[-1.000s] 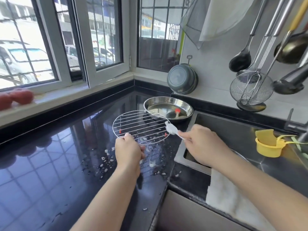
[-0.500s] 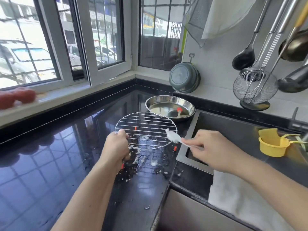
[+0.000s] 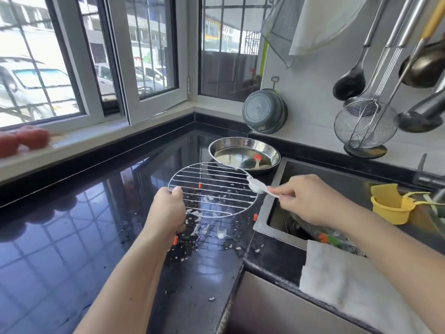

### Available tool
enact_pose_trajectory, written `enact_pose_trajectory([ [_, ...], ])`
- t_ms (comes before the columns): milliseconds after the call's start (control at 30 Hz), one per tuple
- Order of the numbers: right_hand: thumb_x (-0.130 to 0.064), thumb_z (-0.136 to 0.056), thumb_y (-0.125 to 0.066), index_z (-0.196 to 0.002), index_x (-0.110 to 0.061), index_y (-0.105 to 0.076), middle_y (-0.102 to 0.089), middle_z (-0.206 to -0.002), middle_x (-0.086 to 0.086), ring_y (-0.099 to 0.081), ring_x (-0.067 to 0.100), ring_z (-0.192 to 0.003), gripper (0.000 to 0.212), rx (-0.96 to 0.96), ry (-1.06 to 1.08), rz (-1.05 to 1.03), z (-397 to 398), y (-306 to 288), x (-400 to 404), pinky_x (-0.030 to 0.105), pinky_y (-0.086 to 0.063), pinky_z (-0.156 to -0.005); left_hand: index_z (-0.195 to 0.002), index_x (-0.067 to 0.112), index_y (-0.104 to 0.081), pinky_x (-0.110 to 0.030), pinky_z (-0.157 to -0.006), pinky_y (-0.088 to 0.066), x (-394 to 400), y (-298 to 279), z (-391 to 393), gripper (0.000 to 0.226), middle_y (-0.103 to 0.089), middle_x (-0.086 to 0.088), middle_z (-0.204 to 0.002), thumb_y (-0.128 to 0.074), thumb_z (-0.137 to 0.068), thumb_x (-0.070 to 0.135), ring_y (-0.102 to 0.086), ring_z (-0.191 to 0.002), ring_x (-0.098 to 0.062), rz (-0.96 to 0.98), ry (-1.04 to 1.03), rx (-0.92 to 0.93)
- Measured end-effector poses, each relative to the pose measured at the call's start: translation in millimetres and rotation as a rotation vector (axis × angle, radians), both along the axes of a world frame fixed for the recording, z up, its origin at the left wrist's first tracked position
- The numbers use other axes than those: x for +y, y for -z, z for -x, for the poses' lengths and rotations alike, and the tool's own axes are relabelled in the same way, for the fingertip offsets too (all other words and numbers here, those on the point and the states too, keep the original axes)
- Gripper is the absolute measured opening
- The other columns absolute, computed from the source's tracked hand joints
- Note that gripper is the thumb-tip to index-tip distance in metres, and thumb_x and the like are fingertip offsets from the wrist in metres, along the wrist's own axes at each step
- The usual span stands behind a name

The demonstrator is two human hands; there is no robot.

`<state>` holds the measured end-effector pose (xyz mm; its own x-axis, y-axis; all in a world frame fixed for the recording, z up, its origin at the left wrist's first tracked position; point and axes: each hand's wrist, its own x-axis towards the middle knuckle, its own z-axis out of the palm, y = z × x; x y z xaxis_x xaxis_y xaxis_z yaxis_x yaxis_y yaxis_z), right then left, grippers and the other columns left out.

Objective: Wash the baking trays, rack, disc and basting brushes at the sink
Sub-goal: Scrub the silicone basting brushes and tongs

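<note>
- Gripping the near-left rim of the round wire rack (image 3: 213, 189), the left hand (image 3: 166, 213) has its fingers curled round the wire and holds the rack lifted and tilted above the black counter (image 3: 72, 237) — probably so both faces of the wires can be reached and the suds drip clear.
- The right hand (image 3: 310, 201) pinches the handle of a small soapy brush (image 3: 256, 184) between thumb and fingers; the white bristle head touches the rack's right edge, which looks like scrubbing in progress.
- Below the left hand, foam flecks and water lie scattered on the counter; an orange-tipped rack leg shows at the wrist.
- Under the right hand lies the sink (image 3: 337, 179), with dishes partly visible in it — what they are I cannot tell.
- Beyond the rack, away from both hands, a steel tray (image 3: 244, 150) holds shallow liquid and a red-headed basting brush (image 3: 257, 160), seemingly waiting its turn.
- To the right of the right hand, a yellow cup (image 3: 390, 203) sits at the sink's edge; a white cloth (image 3: 349, 280) drapes the near rim.
</note>
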<state>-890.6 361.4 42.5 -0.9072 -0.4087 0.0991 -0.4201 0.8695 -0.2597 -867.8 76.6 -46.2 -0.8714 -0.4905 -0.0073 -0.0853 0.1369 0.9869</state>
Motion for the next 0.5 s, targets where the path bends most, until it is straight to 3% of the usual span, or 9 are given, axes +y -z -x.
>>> enact_pose_trajectory([
  [67, -0.019, -0.094, -0.055, -0.132, -0.043, -0.065, -0.045, -0.068, -0.020, -0.041, -0.001, -0.056, 0.045, 0.027, 0.015, -0.024, 11, -7, -7, 0.015, -0.034, -0.050, -0.075, 0.020, -0.030, -0.023, -0.040, -0.025, -2, 1, 1, 0.032, -0.026, 0.000, -0.061, -0.036, -0.107, 0.020, -0.024, -0.048, -0.017, -0.007, -0.001, -0.002],
  [133, -0.019, -0.095, -0.054, -0.133, -0.041, -0.063, -0.060, -0.080, -0.010, -0.048, 0.005, -0.066, 0.045, 0.015, 0.023, -0.055, 21, -12, -16, 0.019, -0.031, -0.053, -0.074, 0.020, -0.031, -0.024, -0.041, -0.026, -4, 2, 2, 0.032, -0.029, 0.000, -0.060, -0.037, -0.105, 0.022, -0.026, -0.046, -0.018, 0.002, -0.009, -0.023],
  [200, -0.019, -0.095, -0.054, -0.132, -0.040, -0.065, -0.070, -0.102, 0.000, -0.059, 0.015, -0.090, 0.044, -0.001, 0.029, -0.085, 36, -10, -25, 0.023, -0.036, -0.061, -0.073, 0.019, -0.031, -0.024, -0.041, -0.026, -4, 2, 2, 0.033, -0.029, 0.000, -0.058, -0.036, -0.106, 0.022, -0.026, -0.046, -0.018, 0.007, -0.005, -0.031],
  [300, -0.019, -0.094, -0.054, -0.122, -0.030, -0.074, -0.069, -0.124, 0.003, -0.063, 0.026, -0.107, 0.037, 0.006, 0.070, -0.101, 55, -6, -46, 0.033, -0.053, -0.082, -0.073, 0.019, -0.029, -0.023, -0.039, -0.024, -2, 1, 0, 0.034, -0.028, 0.001, -0.057, -0.037, -0.106, 0.021, -0.024, -0.045, -0.016, -0.022, 0.009, -0.020],
  [367, -0.019, -0.095, -0.053, -0.114, -0.023, -0.076, -0.068, -0.123, 0.008, -0.063, 0.031, -0.108, 0.030, 0.018, 0.094, -0.141, 64, -6, -64, 0.041, -0.056, -0.089, -0.073, 0.019, -0.029, -0.022, -0.040, -0.023, -2, 1, 0, 0.035, -0.028, 0.002, -0.056, -0.037, -0.107, 0.022, -0.023, -0.044, -0.016, -0.038, 0.013, -0.020],
  [500, -0.017, -0.093, -0.050, -0.081, -0.018, -0.066, -0.064, -0.098, 0.009, -0.061, 0.033, -0.093, 0.020, 0.047, 0.086, -0.189, 77, -5, -106, 0.034, -0.052, -0.075, -0.074, 0.021, -0.032, -0.023, -0.042, -0.024, -3, 1, -1, 0.034, -0.031, 0.003, -0.056, -0.039, -0.107, 0.025, -0.025, -0.045, -0.014, -0.046, 0.015, -0.015],
])
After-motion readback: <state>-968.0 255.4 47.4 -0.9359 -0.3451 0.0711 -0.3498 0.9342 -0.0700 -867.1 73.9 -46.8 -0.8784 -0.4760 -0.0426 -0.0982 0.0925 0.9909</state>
